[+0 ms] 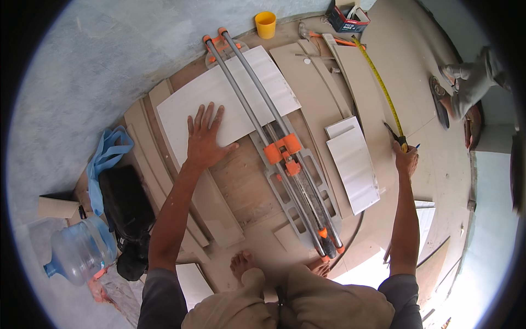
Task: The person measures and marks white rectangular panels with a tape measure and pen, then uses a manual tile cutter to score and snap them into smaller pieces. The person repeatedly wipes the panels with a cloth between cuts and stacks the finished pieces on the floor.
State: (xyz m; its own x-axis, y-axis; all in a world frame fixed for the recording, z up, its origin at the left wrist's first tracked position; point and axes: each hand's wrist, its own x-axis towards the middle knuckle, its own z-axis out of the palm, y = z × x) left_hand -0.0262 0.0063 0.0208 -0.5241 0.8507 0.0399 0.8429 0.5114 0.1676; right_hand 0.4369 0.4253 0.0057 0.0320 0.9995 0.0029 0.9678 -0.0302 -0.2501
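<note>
white tile (219, 104): smooth, glazed | cutter rails (257, 104): bare metal | yellow cup (266, 24): plastic

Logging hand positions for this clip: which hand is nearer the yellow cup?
Left. The left hand lies flat on the large white tile, below-left of the yellow cup; the right hand holds the tape measure, farther right.

From my remote seat I see short dark grey sleeves ending above the elbows, with both forearms bare below them. Loose khaki trousers cover the legs, creased at the knees. The feet are bare, no shoes or sandals. Neither wrist carries a watch or band.
</note>
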